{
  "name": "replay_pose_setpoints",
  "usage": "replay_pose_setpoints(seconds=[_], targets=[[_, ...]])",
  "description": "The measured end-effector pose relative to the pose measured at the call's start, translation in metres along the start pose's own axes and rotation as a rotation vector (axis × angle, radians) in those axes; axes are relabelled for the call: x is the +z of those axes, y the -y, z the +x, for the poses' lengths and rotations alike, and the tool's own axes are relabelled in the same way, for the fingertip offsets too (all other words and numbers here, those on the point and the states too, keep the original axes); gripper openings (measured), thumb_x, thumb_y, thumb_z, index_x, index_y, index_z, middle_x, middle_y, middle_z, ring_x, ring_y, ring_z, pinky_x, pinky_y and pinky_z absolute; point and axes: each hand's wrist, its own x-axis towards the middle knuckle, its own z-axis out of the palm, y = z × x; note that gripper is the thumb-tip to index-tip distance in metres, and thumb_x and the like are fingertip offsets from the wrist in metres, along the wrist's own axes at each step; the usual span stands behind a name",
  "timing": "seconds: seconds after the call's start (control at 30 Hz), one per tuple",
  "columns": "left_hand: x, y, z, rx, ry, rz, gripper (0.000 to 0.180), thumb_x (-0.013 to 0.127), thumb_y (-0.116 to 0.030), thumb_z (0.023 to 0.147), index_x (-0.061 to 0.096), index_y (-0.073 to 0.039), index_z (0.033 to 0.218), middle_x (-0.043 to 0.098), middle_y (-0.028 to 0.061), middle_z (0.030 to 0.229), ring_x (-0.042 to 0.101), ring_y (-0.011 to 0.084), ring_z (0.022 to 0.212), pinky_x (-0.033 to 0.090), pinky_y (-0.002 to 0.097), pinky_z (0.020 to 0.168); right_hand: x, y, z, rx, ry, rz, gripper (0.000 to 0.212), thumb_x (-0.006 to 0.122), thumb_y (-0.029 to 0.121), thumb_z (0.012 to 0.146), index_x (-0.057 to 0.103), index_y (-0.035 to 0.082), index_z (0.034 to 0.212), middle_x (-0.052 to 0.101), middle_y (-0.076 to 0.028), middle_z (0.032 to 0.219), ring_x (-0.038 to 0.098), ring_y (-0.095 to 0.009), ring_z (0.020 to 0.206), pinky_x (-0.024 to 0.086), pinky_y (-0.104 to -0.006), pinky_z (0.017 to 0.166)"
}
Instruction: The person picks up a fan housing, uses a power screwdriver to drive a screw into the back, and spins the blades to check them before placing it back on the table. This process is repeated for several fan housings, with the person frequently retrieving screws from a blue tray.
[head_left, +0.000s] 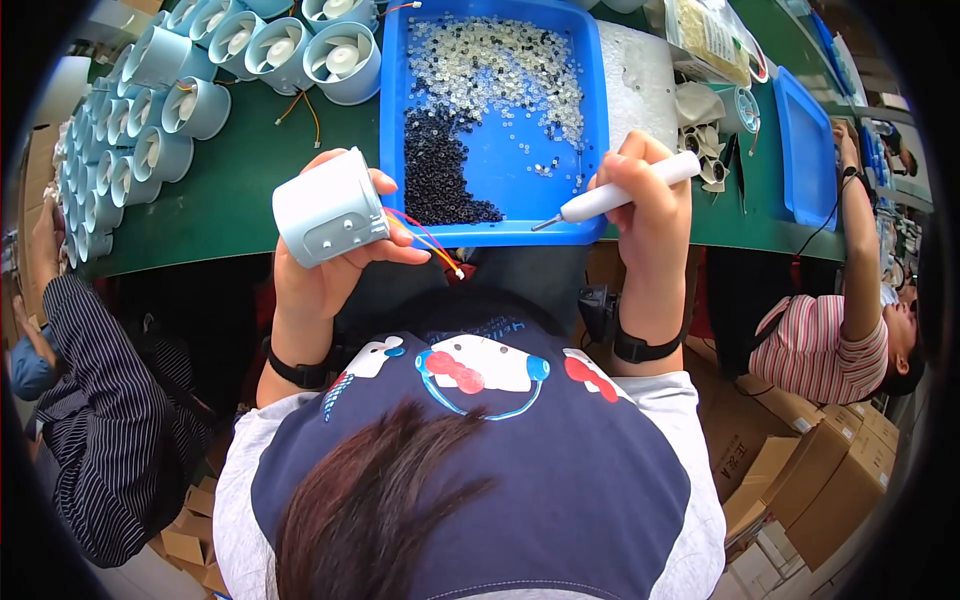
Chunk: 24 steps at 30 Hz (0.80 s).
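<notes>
My left hand (345, 262) is wrapped round a pale blue cylindrical fan housing (325, 215), tilted on its side with small studs showing on its wall. Thin red, yellow and orange wires (425, 240) trail from the housing to a small white plug. In my right hand (645, 195) is a white pen-shaped screwdriver (625, 188), its thin metal bit pointing left over the near edge of a blue tray (490, 238). Tiny black pieces (437, 170) lie heaped in the tray's near left part, and tiny clear pieces (490, 65) spread across its far part.
Many similar fan housings (195, 108) stand on the green table (250, 140) at the left. Right of the tray are a white foam slab (637, 75), tweezers (741, 180) and another blue tray (805, 150). Co-workers sit on both sides; cardboard boxes (835, 465) stand lower right.
</notes>
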Motion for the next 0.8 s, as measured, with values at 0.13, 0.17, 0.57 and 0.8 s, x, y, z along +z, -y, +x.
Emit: replay_pose_setpoints(seconds=[0.13, 0.17, 0.57, 0.8], targets=[[-0.004, -0.008, -0.002, 0.016, 0.082, 0.003, 0.052, 0.047, -0.034, 0.085, 0.027, -0.011, 0.127, 0.041, 0.0269, 0.111, 0.058, 0.0352, 0.084, 0.05, 0.0512, 0.072, -0.008, -0.005, -0.001, 0.039, 0.041, 0.415, 0.016, 0.047, 0.016, 0.076, 0.045, 0.007, 0.063, 0.039, -0.002, 0.047, 0.028, -0.008, 0.036, 0.03, -0.024, 0.043], [-0.003, -0.011, -0.002, 0.037, 0.114, -0.051, 0.053, 0.049, -0.034, 0.085, 0.027, -0.013, 0.128, 0.04, 0.0279, 0.112, 0.058, 0.0359, 0.084, 0.05, 0.0507, 0.073, -0.008, -0.002, -0.001, 0.021, 0.146, 0.541, 0.016, 0.046, 0.017, 0.077, 0.045, 0.008, 0.065, 0.039, -0.002, 0.047, 0.03, -0.009, 0.037, 0.032, -0.025, 0.045], [0.064, 0.009, 0.032, -0.084, 0.392, -0.563, 0.058, 0.056, -0.033, 0.081, 0.026, -0.023, 0.13, 0.033, 0.0301, 0.121, 0.056, 0.0444, 0.08, 0.048, 0.0526, 0.072, 0.03, 0.086, -0.007, -0.56, 0.545, 0.751, 0.035, 0.042, 0.036, 0.087, 0.045, 0.013, 0.062, 0.039, 0.002, 0.054, 0.04, -0.012, 0.055, 0.038, -0.029, 0.059], [0.071, 0.012, 0.036, -0.158, 0.4, -0.551, 0.061, 0.06, -0.032, 0.079, 0.026, -0.025, 0.129, 0.03, 0.0266, 0.126, 0.055, 0.0454, 0.082, 0.048, 0.0534, 0.071, 0.06, 0.079, -0.009, -0.749, 0.66, 1.065, 0.033, 0.043, 0.03, 0.086, 0.04, 0.013, 0.057, 0.042, 0.002, 0.055, 0.038, -0.009, 0.05, 0.04, -0.0239, 0.053]])
